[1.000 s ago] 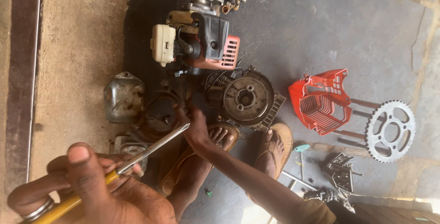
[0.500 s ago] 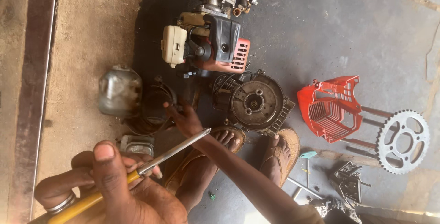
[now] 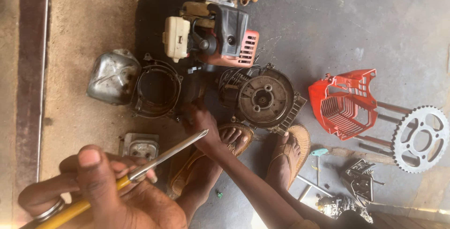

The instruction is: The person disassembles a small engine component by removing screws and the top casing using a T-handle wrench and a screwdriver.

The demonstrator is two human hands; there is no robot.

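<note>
Down at the lower left, a yellow-handled screwdriver (image 3: 126,178) is being held in the left hand (image 3: 101,196), whose grip is being pressed tight around the handle while the shaft is being pointed up to the right. Further right, the right hand (image 3: 200,125) is being stretched toward the black ring part (image 3: 157,88) on the floor (image 3: 356,23), beside the engine flywheel (image 3: 262,99); its grip cannot be told, and the red cover (image 3: 344,102) and sprocket (image 3: 419,139) are being left lying at far right.

Sprocket (image 3: 420,138) right of cover (image 3: 346,103); flywheel (image 3: 264,99) left.
</note>
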